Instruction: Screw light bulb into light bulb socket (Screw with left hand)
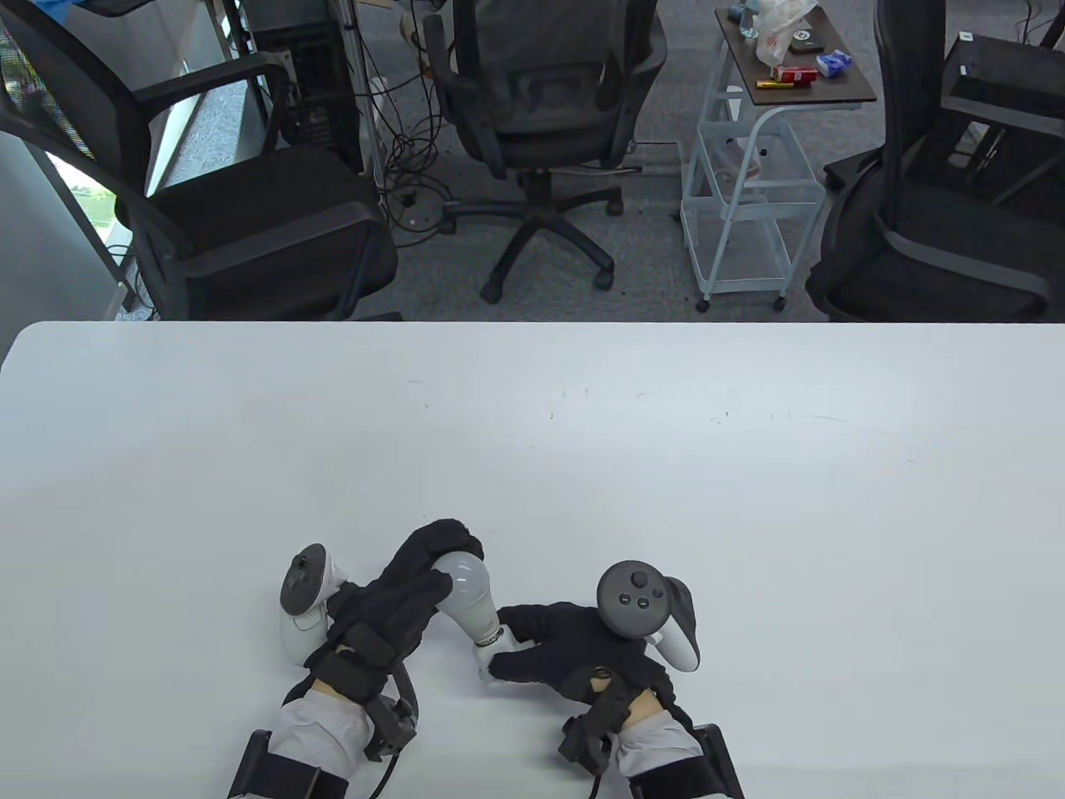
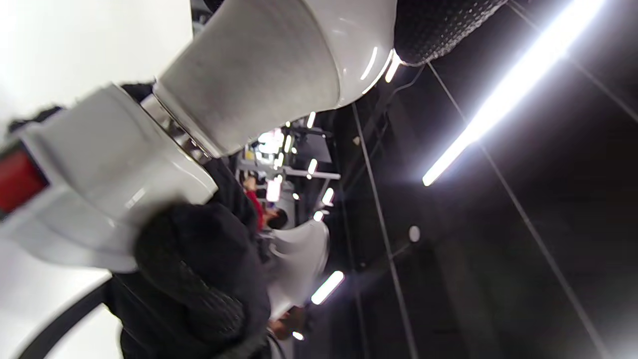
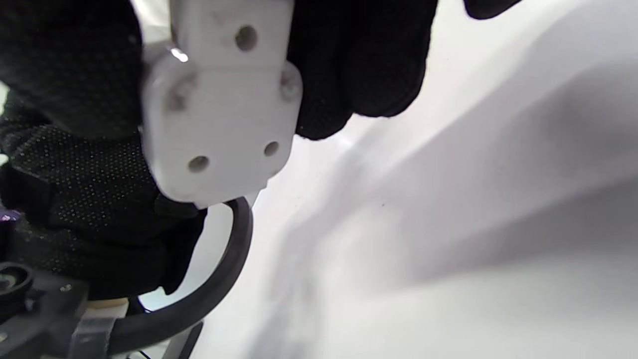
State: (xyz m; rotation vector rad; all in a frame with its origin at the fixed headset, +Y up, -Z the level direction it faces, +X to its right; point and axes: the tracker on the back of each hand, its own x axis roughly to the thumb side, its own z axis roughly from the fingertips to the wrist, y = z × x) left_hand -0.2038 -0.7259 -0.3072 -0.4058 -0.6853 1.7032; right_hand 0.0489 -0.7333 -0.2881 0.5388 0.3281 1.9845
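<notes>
Low over the table (image 1: 749,516), my left hand (image 1: 391,599) gripped the bulb (image 1: 466,587), its base in the socket (image 1: 491,653) my right hand (image 1: 574,653) held.

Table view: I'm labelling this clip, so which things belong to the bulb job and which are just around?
Job:
bulb, gripped by the left hand
socket, held by the right hand

Just around:
table
office chairs
cart with packets
cables on the floor
</notes>
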